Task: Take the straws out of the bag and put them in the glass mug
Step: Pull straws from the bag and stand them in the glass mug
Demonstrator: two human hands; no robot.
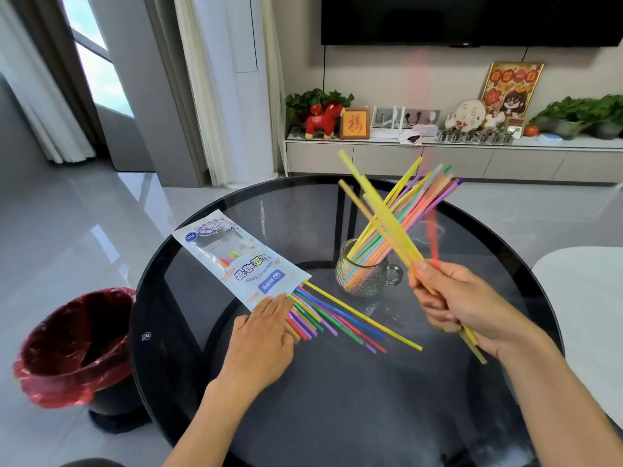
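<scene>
The near half of the round dark glass table [337,416] lies bare between the two forearms, giving open passage toward the fan of coloured plastic straws [340,318] spilling from the white printed plastic bag [236,261]. The mouth of the ribbed clear glass mug [365,276] is crowded by a slanting sheaf of coloured straws leaning up and right, so only its left side is open. The right hand [462,305], gripping yellow straws [381,214], crosses just right of the mug.
</scene>
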